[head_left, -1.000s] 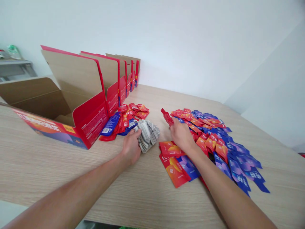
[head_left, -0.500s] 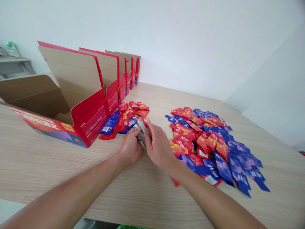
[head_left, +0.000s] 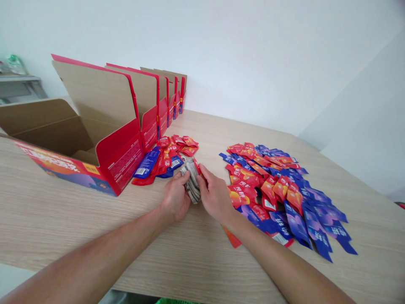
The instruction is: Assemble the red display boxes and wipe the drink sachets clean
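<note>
A stack of sachets (head_left: 192, 188) is pressed together between my hands, its grey and whitish edges facing up and a bit of red showing on its right side. My left hand (head_left: 175, 197) is closed around the left side, thumb on top. On the right side, my right hand (head_left: 215, 193) grips the same stack with bent fingers, partly hidden from view. Just beyond lies a small heap of red and blue sachets (head_left: 167, 155), against the boxes. A larger spread of red-orange and blue-purple sachets (head_left: 278, 190) lies to the right of my right hand.
A large open red carton (head_left: 122, 162) with raised flaps stands at the left. Behind it, several similar cartons (head_left: 163, 112) recede in a row towards the white wall (head_left: 237, 63). All rest on a light wooden table (head_left: 177, 257). A green-tinted bag (head_left: 15, 63) sits far left.
The stack has come slightly towards me and turned, so more of its edges show. My right hand has shifted a little to the right and nearer. The heaps and cartons stay put.
</note>
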Available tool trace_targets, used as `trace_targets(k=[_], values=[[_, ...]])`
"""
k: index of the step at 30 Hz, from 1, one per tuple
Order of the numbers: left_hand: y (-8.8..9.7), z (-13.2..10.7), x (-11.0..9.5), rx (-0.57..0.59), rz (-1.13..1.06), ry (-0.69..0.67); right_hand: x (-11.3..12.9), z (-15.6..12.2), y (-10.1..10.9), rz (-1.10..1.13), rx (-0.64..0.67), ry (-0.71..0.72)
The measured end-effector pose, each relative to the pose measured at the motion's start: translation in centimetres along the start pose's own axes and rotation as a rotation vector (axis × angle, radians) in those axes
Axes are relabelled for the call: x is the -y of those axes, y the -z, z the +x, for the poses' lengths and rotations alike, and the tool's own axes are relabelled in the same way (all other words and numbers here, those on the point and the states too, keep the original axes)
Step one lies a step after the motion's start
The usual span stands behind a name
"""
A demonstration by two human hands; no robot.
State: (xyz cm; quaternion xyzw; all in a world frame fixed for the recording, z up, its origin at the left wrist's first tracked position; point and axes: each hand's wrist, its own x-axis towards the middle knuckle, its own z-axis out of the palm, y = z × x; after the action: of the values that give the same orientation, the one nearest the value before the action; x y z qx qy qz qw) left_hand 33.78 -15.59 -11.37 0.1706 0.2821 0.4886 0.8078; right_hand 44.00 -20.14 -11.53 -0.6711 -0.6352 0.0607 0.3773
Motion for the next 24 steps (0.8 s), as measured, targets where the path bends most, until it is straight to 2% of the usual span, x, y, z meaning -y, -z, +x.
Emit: trace_targets(k=[5, 8, 11, 13, 15, 19, 22, 24], values=[[0.1, 0.7, -0.6, -0.055, -0.001, -0.046, 1.1, -0.9, 0.7, 0.041, 0.022, 0.160], [-0.2, 0.7, -0.7, -0.030, 0.026, -0.034, 1.1, -0.7, 1.7, 0.166, -0.038, 0.106], [-0.5, 0.3, -0.4, 0.023, 0.044, 0.006, 0.0, 0.2, 2.0, 0.308, -0.153, 0.039], [-0.6, -0.1, -0.2, 0.049, 0.037, 0.045, -1.2, 0.8, 1.7, 0.305, -0.197, 0.032], [-0.6, -0.3, 0.0, 0.061, 0.028, 0.070, -2.2, 1.2, 1.0, 0.207, -0.209, 0.042], [-0.4, -0.1, -0.2, 0.021, 0.029, 0.045, -3.0, 0.8, -0.2, 0.031, -0.091, 0.181], [-0.1, 0.4, -0.4, -0.015, 0.041, -0.017, -2.1, 0.1, -0.6, -0.029, 0.002, 0.308], [0.2, 0.7, -0.5, -0.023, 0.067, -0.032, -1.0, -0.5, -0.5, -0.127, 0.051, 0.343]])
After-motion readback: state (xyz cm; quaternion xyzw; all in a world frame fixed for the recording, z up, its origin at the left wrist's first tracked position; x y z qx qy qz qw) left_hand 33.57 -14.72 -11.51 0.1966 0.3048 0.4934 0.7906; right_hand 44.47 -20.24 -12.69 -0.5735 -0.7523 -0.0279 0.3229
